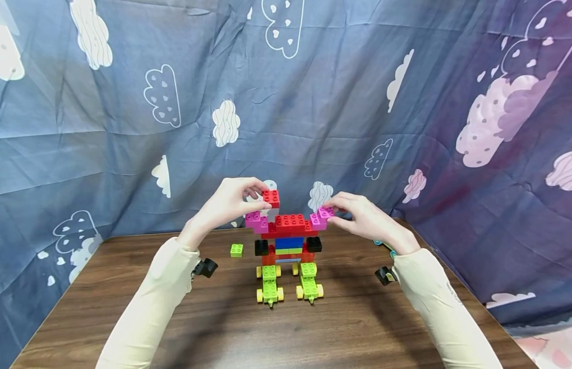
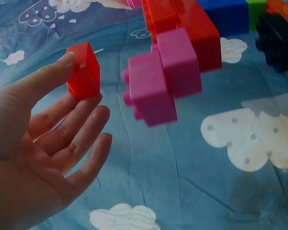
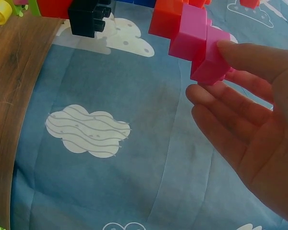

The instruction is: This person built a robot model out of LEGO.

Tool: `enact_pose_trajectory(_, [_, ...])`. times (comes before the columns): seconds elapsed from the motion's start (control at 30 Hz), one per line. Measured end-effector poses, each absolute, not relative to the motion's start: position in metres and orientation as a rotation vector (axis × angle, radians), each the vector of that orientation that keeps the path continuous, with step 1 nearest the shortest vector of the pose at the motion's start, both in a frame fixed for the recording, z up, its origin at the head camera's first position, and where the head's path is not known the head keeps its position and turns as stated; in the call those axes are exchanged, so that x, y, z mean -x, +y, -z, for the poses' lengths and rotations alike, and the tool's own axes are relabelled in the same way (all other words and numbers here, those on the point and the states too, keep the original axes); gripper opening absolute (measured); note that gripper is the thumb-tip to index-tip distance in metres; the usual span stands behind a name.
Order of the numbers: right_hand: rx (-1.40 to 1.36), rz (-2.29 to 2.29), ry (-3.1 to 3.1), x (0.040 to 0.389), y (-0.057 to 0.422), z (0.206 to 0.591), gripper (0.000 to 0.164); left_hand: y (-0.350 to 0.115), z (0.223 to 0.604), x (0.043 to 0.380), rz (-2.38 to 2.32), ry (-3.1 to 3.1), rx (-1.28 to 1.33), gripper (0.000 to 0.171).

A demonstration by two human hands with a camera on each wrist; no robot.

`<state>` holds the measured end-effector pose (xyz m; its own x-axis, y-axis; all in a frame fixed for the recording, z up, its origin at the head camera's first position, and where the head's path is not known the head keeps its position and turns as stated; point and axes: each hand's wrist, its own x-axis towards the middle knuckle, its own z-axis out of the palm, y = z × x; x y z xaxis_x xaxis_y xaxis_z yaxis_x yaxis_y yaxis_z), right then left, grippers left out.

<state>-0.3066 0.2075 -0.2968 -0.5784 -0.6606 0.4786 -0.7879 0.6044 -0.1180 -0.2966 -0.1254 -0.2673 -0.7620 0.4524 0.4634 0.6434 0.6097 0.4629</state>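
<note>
A figure of toy building bricks stands upright on the table, with a red brick body (image 1: 290,221), black side bricks and lime green wheeled feet (image 1: 309,283). Pink stepped bricks (image 1: 253,220) form its two raised arms. My left hand (image 1: 228,200) pinches a loose red brick (image 2: 84,70) between thumb and fingers, held above the figure's left arm and apart from it. On the other side my right hand (image 1: 362,215) pinches the outer pink brick (image 3: 212,56) of the right arm, which is joined to the body.
A lime green brick (image 1: 237,250) lies on the wooden table (image 1: 212,328) left of the figure. Partly hidden behind the right forearm is a small teal piece (image 1: 392,253). A blue cloud-print cloth (image 1: 286,128) hangs behind the table and along its right side.
</note>
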Motion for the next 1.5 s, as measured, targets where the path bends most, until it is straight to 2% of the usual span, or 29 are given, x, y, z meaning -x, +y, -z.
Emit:
enact_pose_trajectory(0.3, [-1.172,-0.450,-2.430,0.307,0.208,0.296,0.028,-0.103,0.276,0.303,0.938,-2.527,0.914,0.026])
enact_pose_trajectory(0.57, [-1.178,-0.439,-2.433,0.308,0.208,0.296,0.029,-0.090,0.285,0.304,0.882,-2.574,0.902,0.033])
enact_pose_trajectory(1.5, [-1.183,-0.452,-2.436,0.308,0.209,0.297,0.029,-0.082,0.301,0.309,0.860,-2.620,0.889,0.032])
